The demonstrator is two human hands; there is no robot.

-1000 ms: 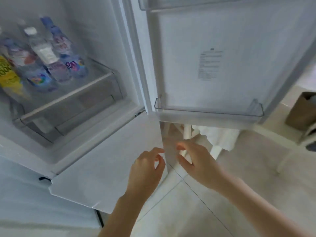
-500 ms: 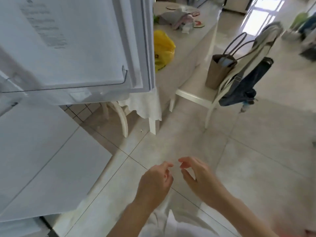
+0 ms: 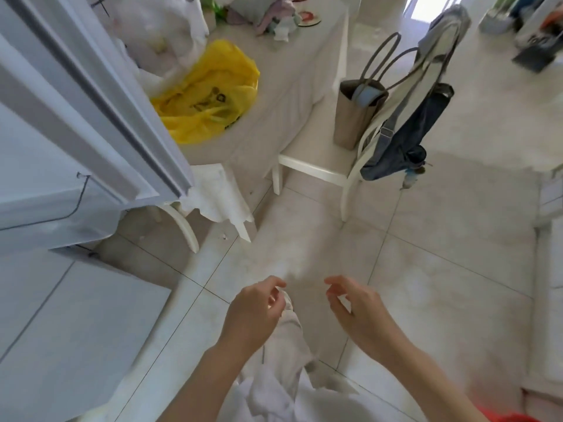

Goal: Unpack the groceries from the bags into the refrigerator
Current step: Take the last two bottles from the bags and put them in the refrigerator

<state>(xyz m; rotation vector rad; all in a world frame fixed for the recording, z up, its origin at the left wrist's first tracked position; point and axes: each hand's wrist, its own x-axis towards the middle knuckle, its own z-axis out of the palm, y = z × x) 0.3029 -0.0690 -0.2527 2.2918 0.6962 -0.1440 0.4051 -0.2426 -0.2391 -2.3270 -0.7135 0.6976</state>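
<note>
My left hand [image 3: 254,313] and my right hand [image 3: 358,315] hang low in the middle of the view over the tiled floor, fingers loosely curled and apart, holding nothing. The open refrigerator door [image 3: 76,123] fills the left side, with its lower door [image 3: 61,324] beneath it. A yellow plastic grocery bag [image 3: 207,92] lies crumpled on the white table [image 3: 280,74] ahead, well beyond both hands. A white plastic bag [image 3: 158,28] stands behind it on the table, partly hidden by the door.
A white chair [image 3: 316,159] carries a brown tote bag [image 3: 356,114], with a dark blue bag [image 3: 411,138] and clothes hung over its back. Crumpled cloths [image 3: 274,13] lie at the table's far end. A tablecloth corner [image 3: 219,199] hangs near a second chair leg.
The view has swung right, away from the refrigerator interior toward the table and chair. Both hands have stayed low and empty and have moved slightly apart.
</note>
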